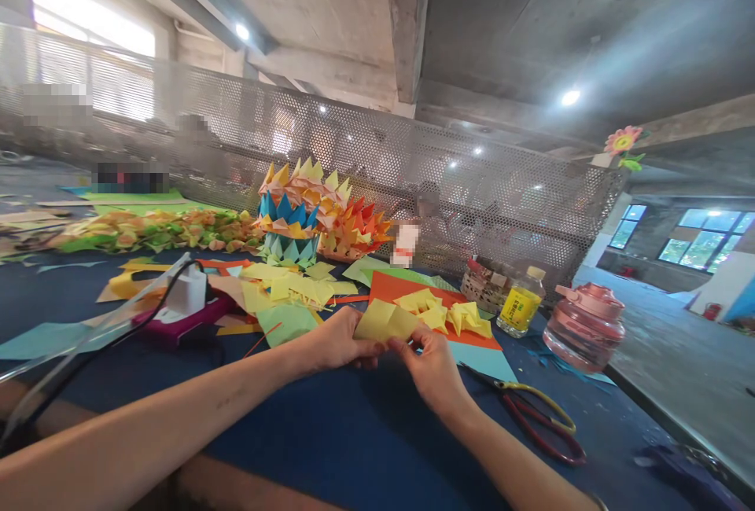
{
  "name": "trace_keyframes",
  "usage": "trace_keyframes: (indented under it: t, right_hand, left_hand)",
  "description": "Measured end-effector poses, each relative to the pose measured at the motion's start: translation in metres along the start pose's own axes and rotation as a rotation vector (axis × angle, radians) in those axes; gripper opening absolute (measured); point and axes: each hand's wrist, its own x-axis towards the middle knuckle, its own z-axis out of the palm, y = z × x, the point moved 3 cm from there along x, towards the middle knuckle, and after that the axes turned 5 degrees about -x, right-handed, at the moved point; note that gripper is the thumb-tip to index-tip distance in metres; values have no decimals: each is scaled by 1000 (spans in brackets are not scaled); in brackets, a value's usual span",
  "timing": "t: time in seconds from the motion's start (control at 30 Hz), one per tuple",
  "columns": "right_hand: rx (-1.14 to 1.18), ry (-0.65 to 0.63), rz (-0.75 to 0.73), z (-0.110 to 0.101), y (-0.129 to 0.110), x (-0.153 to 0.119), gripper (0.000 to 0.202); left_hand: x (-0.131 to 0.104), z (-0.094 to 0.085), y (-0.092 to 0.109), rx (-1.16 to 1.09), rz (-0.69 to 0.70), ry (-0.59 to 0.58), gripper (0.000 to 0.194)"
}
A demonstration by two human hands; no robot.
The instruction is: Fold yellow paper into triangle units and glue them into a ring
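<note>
A small yellow paper piece (384, 321) is held up between both hands over the dark blue table. My left hand (343, 342) pinches its left edge with thumb and fingers. At its lower right corner, the thumb and fingers of my right hand (428, 354) are closed on the same paper. Just behind the hands, folded yellow paper pieces (469, 317) lie on an orange sheet (383, 288). More yellow paper squares (295, 284) are spread to the left of them.
Red-and-yellow-handled scissors (546, 420) lie right of my right hand. Beyond stand a yellow-labelled bottle (521, 303) and a pink jug (585, 328). A magenta power strip (182, 322) with a cable sits left. Folded paper crowns (289, 220) stand before a perforated metal screen (489, 189).
</note>
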Motion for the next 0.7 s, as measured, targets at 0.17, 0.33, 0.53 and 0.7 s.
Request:
trace_keyframes:
  t: [0.17, 0.33, 0.53, 0.7]
  right_hand:
    - [-54, 46, 0, -4, 0, 1, 43]
    - [-65, 62, 56, -5, 4, 3, 44]
    - [19, 36, 92, -2, 4, 1, 45]
    - [31, 83, 91, -4, 1, -1, 42]
  left_hand:
    - [1, 0, 1, 69, 51, 5, 34]
    - [0, -2, 3, 9, 19, -8, 31]
    - [-5, -2, 9, -93, -30, -23, 29]
    - [-6, -2, 10, -90, -84, 2, 33]
